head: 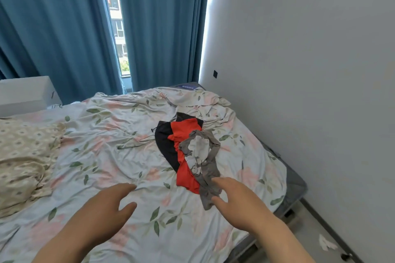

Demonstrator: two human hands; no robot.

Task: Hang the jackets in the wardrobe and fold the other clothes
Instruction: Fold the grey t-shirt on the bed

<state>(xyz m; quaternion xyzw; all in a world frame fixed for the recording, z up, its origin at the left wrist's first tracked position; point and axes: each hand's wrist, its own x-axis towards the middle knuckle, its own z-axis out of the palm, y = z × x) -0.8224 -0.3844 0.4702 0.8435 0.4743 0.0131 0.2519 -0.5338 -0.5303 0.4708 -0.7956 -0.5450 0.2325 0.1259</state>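
Observation:
A small heap of clothes lies on the bed, right of centre. A crumpled grey and white garment (pixel 203 156) sits on top of a red garment (pixel 183 134), and a black garment (pixel 165 141) lies under both. My right hand (pixel 233 196) hovers open at the near end of the grey garment, fingers and thumb spread on either side of its lower tail. My left hand (pixel 111 205) is open over the bare sheet, to the left of the heap and apart from it. No wardrobe is in view.
The bed carries a rumpled floral sheet (pixel 106 134) and a beige patterned pillow (pixel 23 156) at the left. A white wall (pixel 299 70) runs along the bed's right side. Blue curtains (pixel 64 28) hang behind. A white cabinet (pixel 23 94) stands back left. Crumpled paper (pixel 326 242) lies on the floor.

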